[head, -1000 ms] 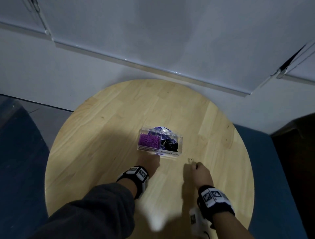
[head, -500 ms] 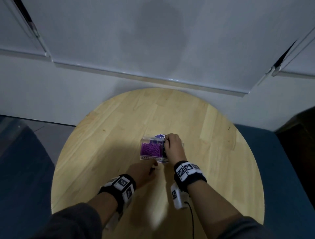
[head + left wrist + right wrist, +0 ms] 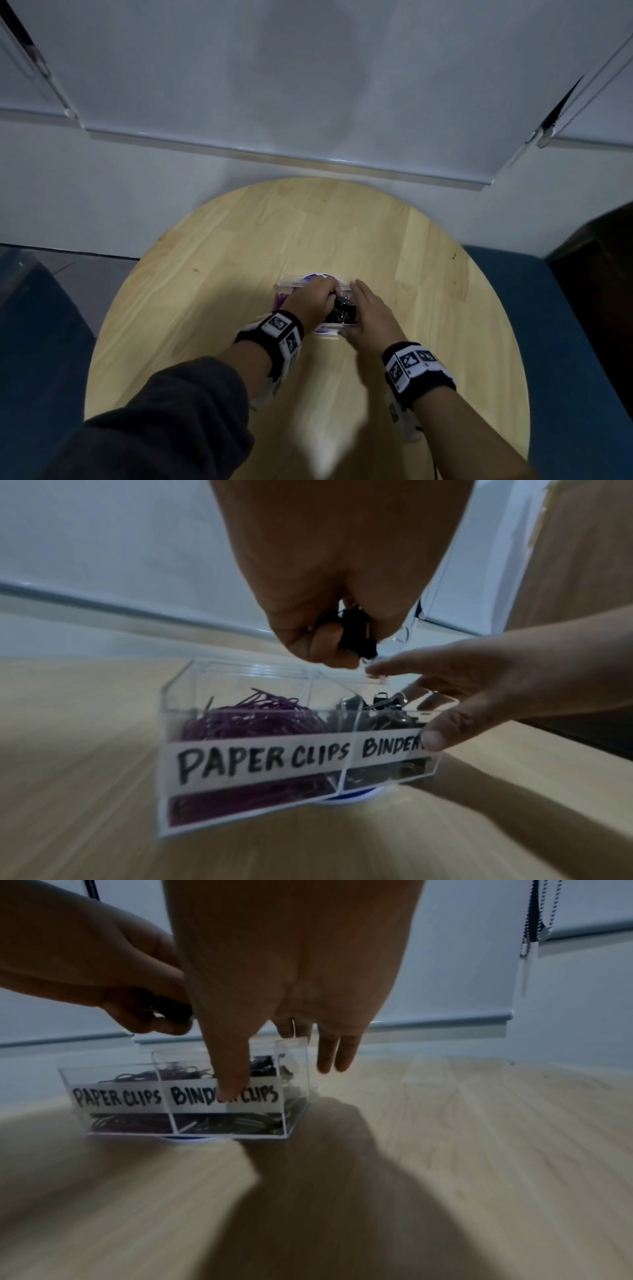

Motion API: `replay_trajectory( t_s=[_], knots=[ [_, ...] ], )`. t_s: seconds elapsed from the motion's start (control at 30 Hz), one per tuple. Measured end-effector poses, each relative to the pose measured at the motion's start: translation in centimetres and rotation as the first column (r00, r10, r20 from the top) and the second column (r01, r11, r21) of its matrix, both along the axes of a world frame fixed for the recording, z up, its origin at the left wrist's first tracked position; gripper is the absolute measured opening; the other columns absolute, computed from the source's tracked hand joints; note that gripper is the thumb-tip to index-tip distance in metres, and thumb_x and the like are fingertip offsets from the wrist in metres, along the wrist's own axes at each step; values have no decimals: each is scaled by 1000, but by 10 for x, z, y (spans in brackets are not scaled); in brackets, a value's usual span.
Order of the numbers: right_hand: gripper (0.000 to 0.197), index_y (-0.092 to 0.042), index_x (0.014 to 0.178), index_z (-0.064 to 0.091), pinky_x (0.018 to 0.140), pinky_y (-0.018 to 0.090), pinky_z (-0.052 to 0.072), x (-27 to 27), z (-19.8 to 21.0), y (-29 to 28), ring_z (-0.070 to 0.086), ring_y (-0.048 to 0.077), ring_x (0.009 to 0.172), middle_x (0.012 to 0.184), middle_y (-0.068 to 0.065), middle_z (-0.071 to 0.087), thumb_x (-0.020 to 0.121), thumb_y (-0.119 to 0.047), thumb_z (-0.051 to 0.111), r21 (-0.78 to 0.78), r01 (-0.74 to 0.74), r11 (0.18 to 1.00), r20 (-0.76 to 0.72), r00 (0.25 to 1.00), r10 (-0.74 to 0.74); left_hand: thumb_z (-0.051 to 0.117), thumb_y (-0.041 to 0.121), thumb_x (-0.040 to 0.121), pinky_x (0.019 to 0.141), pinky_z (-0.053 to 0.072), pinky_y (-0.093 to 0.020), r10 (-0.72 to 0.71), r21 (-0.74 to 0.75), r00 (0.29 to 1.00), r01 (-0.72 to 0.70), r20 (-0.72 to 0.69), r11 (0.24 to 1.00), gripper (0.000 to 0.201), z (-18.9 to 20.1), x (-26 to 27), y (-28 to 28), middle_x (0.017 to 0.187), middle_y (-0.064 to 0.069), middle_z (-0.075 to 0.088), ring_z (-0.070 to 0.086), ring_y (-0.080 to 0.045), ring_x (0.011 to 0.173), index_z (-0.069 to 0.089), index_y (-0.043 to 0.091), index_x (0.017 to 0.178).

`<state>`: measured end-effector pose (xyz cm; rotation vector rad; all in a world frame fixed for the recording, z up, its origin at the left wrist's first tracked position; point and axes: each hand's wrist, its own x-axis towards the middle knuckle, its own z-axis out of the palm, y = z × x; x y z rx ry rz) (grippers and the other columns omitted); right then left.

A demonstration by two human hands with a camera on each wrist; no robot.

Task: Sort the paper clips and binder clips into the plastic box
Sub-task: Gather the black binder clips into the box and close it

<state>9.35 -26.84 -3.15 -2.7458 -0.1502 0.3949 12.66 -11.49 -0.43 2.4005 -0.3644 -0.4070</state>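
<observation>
Head view: round wooden counter [image 3: 239, 274] against a pale wall, with the clear plastic box [image 3: 337, 331] near its middle, mostly covered by both hands. Left hand [image 3: 310, 303] above the box, fingers curled and pinching something small and dark. Right hand [image 3: 371, 317] at the box's right end, fingers straight and laid along it. Black binder clips [image 3: 340, 313] visible in the gap between the hands, a sliver of purple paper clips [image 3: 279, 301] at the left edge. Dark sleeve [image 3: 171, 421] on the left forearm, black-and-white marker bands [image 3: 416, 371] on both wrists.

Left wrist view: left hand [image 3: 337, 588] pinching a black binder clip [image 3: 358, 635] with curled fingertips, above the divider of the box [image 3: 178, 702]. Purple paper clips [image 3: 253, 719] heaped in the compartment labelled PAPER CLIPS, dark binder clips [image 3: 380, 715] in the one labelled BINDER. Right hand [image 3: 507, 685] clasping the box's right end, thumb [image 3: 445, 729] pressed on the front label, fingers on the far side.

Right wrist view: right hand [image 3: 291, 961] spread over the box [image 3: 294, 1069], thumb on the BINDER CLIPS label [image 3: 260, 1093], fingers straight down past the far side. Left hand [image 3: 103, 969] above the paper clip side, pinching a dark object [image 3: 178, 1012]. Blue and white disc [image 3: 186, 1140] under the box
</observation>
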Motion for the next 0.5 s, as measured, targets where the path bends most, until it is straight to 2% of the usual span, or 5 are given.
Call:
replay_trajectory(
  t_s=[0.13, 0.23, 0.37, 0.43, 0.5],
  knots=[
    [84, -14, 147, 23, 109, 28, 34, 6, -3, -2, 34, 20, 138, 157, 1, 18, 78, -18, 71, 162, 63, 985, -48, 997, -56, 43, 12, 96, 94, 42, -39, -191, 155, 981, 183, 40, 971, 28, -5, 9, -14, 124, -16, 52, 55, -31, 109, 56, 2, 119],
    [82, -18, 143, 32, 105, 25, 38, 6, -7, -4, 38, 16, 136, 153, -2, 26, 73, -12, 74, 279, 79, 957, -27, 997, -74, 55, 6, 87, 98, 44, -38, -222, 54, 971, 218, 88, 975, 35, -13, 6, -15, 121, -18, 55, 55, -31, 111, 56, 0, 121],
    [81, -18, 139, 36, 107, 29, 39, 7, -11, -7, 40, 16, 134, 150, -2, 30, 70, -15, 77, 327, 80, 942, -9, 997, -82, 58, 3, 82, 105, 36, -25, -223, -71, 967, 233, 126, 970, 48, -16, 1, -11, 128, -12, 55, 51, -23, 121, 51, 4, 129],
    [85, -15, 142, 33, 113, 27, 32, 8, -14, -7, 34, 16, 139, 152, 0, 28, 71, -17, 79, 308, 84, 948, -23, 996, -80, 55, 12, 85, 109, 34, -28, -257, 30, 950, 256, 179, 966, 43, -17, -5, -4, 129, -4, 59, 52, -18, 122, 52, 12, 128],
    [88, -12, 144, 30, 114, 23, 27, 7, -15, -8, 31, 16, 140, 153, 2, 26, 71, -18, 79, 288, 75, 955, -19, 997, -73, 48, 30, 86, 112, 34, -43, -381, 251, 903, 329, 199, 910, 40, -24, -13, 7, 127, 5, 63, 57, -14, 121, 56, 22, 124]
  ],
)
